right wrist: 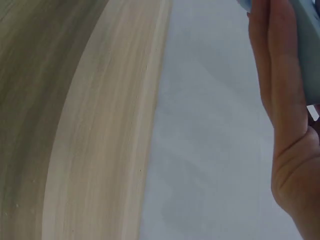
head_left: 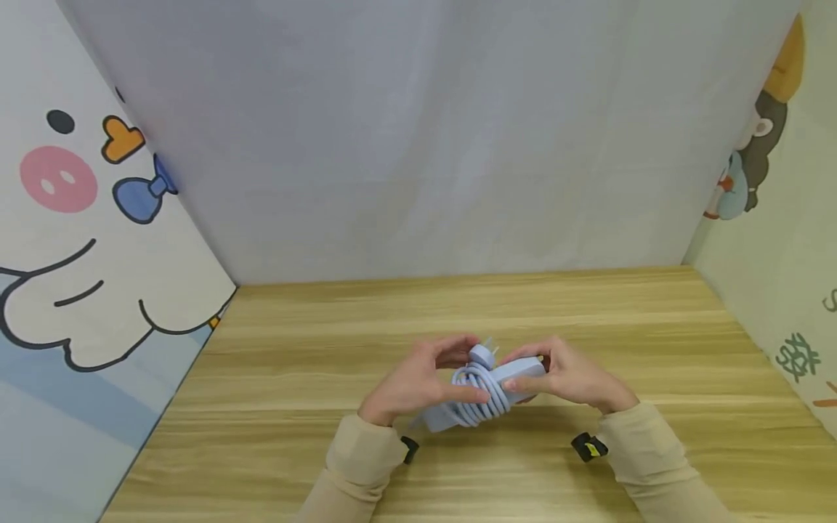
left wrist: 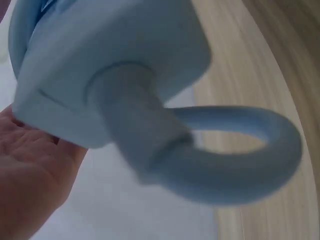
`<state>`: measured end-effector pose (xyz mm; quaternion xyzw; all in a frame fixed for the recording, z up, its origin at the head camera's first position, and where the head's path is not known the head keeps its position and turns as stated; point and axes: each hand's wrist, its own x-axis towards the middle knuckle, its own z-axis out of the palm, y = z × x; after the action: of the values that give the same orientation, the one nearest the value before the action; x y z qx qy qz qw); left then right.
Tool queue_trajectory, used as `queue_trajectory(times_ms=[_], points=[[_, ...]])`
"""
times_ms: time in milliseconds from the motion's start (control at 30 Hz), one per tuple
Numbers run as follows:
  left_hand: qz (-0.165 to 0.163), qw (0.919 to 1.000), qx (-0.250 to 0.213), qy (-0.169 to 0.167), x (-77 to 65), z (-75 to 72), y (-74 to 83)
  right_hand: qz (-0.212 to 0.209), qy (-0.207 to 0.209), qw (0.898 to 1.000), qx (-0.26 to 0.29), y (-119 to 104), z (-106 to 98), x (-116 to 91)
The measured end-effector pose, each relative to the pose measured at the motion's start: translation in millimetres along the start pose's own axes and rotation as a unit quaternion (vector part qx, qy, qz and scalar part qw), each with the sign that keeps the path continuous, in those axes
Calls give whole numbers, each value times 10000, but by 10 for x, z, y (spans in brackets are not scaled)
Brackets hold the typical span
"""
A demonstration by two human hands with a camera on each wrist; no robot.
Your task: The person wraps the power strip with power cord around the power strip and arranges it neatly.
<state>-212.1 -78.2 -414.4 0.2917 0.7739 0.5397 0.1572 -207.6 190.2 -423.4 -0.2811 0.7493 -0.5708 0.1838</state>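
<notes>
A pale power strip [head_left: 525,369] is held over the wooden table, with its thick cord [head_left: 482,412] wound in several turns about its middle. The plug [head_left: 482,355] sticks up above the coils, prongs pointing away. My left hand [head_left: 413,380] grips the wound part, thumb across the coils. At the strip's other end, my right hand [head_left: 575,374] holds the body between thumb and fingers. In the left wrist view, the cord leaves the strip's end face [left wrist: 65,110] through a sleeve [left wrist: 140,120] and bends back in a loop [left wrist: 295,150].
The wood-grain table [head_left: 314,319] ends at a pale curtain [head_left: 418,145] behind. Panels with cartoon prints stand on the left [head_left: 131,269] and right [head_left: 771,290]. Dark wrist devices [head_left: 589,447] sit at both cuffs.
</notes>
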Motion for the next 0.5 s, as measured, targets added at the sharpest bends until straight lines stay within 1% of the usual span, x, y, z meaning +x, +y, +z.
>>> queue_trajectory(times_ms=[67,100,200,267,333,400,433,500], points=[[92,9993,364,-9,2,28,0,79,61,9999,55,18,6,17],[79,9986,532,-9,6,46,-8,108,110,9999,65,30,10,26],[-79,9954,955,-29,36,121,-65,282,212,9994,67,87,27,56],[-272,9919,1243,-23,51,174,-106,440,243,9987,43,147,45,78],[-468,9872,1525,0,66,220,-146,641,261,9976,-25,214,57,94],[-609,9814,1822,-22,80,255,-178,790,259,9963,-218,275,61,103],[-691,9777,1981,-81,85,269,-193,833,248,9954,-402,301,60,102],[-793,9669,2411,-268,98,291,-230,932,151,9926,-766,334,56,98]])
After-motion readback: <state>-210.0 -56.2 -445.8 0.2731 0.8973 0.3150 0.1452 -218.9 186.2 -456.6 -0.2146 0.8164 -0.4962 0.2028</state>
